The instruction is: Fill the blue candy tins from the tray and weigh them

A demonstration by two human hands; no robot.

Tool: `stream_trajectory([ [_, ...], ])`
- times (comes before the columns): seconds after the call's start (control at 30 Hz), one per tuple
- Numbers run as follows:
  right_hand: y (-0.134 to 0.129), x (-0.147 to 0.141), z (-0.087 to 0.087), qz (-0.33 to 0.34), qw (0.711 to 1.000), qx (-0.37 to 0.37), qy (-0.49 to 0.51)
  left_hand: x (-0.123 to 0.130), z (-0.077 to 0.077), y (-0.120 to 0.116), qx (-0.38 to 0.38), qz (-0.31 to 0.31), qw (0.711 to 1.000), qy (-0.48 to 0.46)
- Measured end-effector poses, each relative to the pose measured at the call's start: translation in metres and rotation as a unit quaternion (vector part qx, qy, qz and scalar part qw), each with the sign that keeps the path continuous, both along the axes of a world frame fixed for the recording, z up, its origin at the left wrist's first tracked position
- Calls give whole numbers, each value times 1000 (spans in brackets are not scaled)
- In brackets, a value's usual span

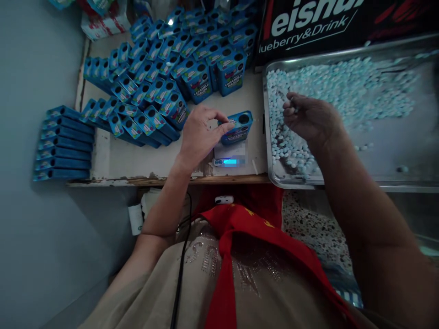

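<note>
A blue candy box with a round hole in its top stands upright on a small white scale with a lit display. My left hand has its thumb and fingertips closed at the box's upper left edge. Over the left part of a metal tray, my right hand is closed with the fingers curled in. A small pale piece, like one of the candies, shows between those fingers. Pale blue and white candies are spread across the tray.
Many blue boxes stand in rows on the white table, and more are stacked at its left edge. Behind the tray is a black printed box. A grey wall bounds the left. A black cable hangs down my front.
</note>
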State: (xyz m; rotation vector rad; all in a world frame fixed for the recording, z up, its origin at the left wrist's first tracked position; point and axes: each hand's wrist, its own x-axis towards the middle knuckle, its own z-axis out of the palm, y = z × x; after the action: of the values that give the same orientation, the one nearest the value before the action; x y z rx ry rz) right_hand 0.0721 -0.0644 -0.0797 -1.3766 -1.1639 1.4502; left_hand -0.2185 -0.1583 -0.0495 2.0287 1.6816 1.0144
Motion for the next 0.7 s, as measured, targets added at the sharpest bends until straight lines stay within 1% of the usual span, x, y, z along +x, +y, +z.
stream_trajectory([
  [0.1, -5, -5, 5, -62, 988, -93, 107, 2, -2, 8, -12, 3, 1000, -18],
  [0.13, -7, -7, 7, -65, 987, -93, 112, 4, -2, 12, -13, 3, 1000, -21],
  [0.2, -13, -12, 12, -46, 993, -47, 98, 11, -1, 21, -13, -7, 1000, -24],
  [0.3, -22, -22, 26, 22, 995, 68, 68, 24, 0, 34, 3, -31, 1000, -3],
  [0.37, -25, -28, 41, 82, 989, 121, 27, 27, 2, 38, 18, -34, 999, 19],
  [0.43, -24, -34, 60, 155, 974, 152, -56, 21, 3, 35, 30, -25, 999, 27],
  [0.47, -22, -37, 70, 196, 959, 168, -116, 14, 3, 30, 35, -16, 999, 25],
  [0.5, -20, -40, 80, 238, 936, 184, -185, 6, 4, 24, 37, -5, 999, 21],
  [0.53, -16, -43, 88, 276, 905, 201, -255, -3, 4, 16, 36, 9, 999, 16],
  [0.6, -9, -51, 102, 337, 832, 232, -373, -21, 3, -1, 26, 41, 999, 8],
  [0.67, -6, -61, 111, 378, 762, 266, -453, -36, 2, -17, 12, 67, 998, 1],
  [0.7, -5, -67, 114, 394, 732, 282, -480, -41, 1, -24, 8, 77, 997, -4],
])
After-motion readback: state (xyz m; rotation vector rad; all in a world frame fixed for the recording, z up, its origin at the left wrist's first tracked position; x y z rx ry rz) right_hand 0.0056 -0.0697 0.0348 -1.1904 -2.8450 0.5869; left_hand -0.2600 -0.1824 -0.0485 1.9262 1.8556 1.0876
